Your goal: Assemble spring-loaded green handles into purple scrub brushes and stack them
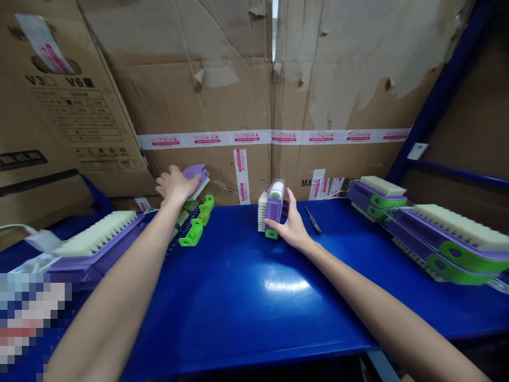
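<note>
head view: right fingers [291, 200] half-curled around the purple brush [274, 208], bristles facing left.

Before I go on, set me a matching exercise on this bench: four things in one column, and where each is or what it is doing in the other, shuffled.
1. Left hand
2. Right hand
3. Green clips
4. Dark slim tool

A. Lying on the blue table, right of the hand in column one's second row
B. In a row beside the left forearm
C. At a purple piece close to the cardboard
D. Gripping an upright purple brush

Pairs: 1-C, 2-D, 3-B, 4-A
</note>
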Demonstrator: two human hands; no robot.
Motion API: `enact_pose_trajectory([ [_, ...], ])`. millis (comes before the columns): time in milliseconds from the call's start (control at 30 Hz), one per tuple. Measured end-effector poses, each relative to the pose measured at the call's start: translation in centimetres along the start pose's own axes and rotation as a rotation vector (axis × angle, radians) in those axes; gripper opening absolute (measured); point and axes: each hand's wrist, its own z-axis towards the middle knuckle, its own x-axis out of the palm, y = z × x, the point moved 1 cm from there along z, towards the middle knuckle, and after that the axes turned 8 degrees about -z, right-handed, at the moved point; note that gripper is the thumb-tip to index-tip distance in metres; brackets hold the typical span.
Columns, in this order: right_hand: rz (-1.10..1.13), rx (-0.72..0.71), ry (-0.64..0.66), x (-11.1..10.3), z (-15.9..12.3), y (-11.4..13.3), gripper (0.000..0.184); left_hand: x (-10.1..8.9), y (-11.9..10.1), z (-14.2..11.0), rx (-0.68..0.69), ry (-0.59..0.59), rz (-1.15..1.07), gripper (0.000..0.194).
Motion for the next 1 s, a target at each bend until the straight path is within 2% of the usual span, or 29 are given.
enact_pose_trajectory([
  [133,0.006,0.015,0.012,0.0,-0.1,0.0,0.108,2.3,-2.8,-3.4,0.201,0.077,0.006,0.073],
  [267,0.008,0.025,0.014,0.0,-0.1,0.1,0.109,5.8,-4.1,-6.8,0.354,0.170,0.063,0.068],
  [367,0.000,0.014,0.011,0.0,0.0,0.2,0.108,8.2,-4.1,-8.5,0.387,0.248,0.109,0.066],
  [467,-0.058,-0.004,-0.015,0.1,0.0,0.2,0.109,9.7,-3.7,-9.4,0.370,0.299,0.103,0.065],
  [600,-0.202,0.051,-0.112,0.2,0.0,0.2,0.117,9.4,-4.0,-9.7,0.429,0.240,-0.070,0.055],
  [667,-0.250,0.095,-0.147,0.2,0.0,0.2,0.124,8.5,-4.5,-10.2,0.504,0.176,-0.267,0.047],
  [733,-0.275,0.120,-0.167,0.1,-0.1,0.3,0.128,7.7,-5.0,-11.0,0.585,0.176,-0.500,0.044],
  [800,-0.272,0.135,-0.181,0.1,-0.2,0.3,0.129,7.3,-5.3,-12.0,0.656,0.297,-0.670,0.047],
  [867,-0.242,0.145,-0.170,0.2,-0.3,0.3,0.128,7.4,-5.2,-12.7,0.690,0.473,-0.745,0.060],
  [933,-0.197,0.153,-0.133,0.3,-0.4,0.3,0.128,7.9,-4.8,-13.0,0.669,0.599,-0.779,0.066],
  [1000,-0.149,0.156,-0.088,0.4,-0.4,0.3,0.125,8.3,-4.1,-12.8,0.607,0.650,-0.815,0.062],
])
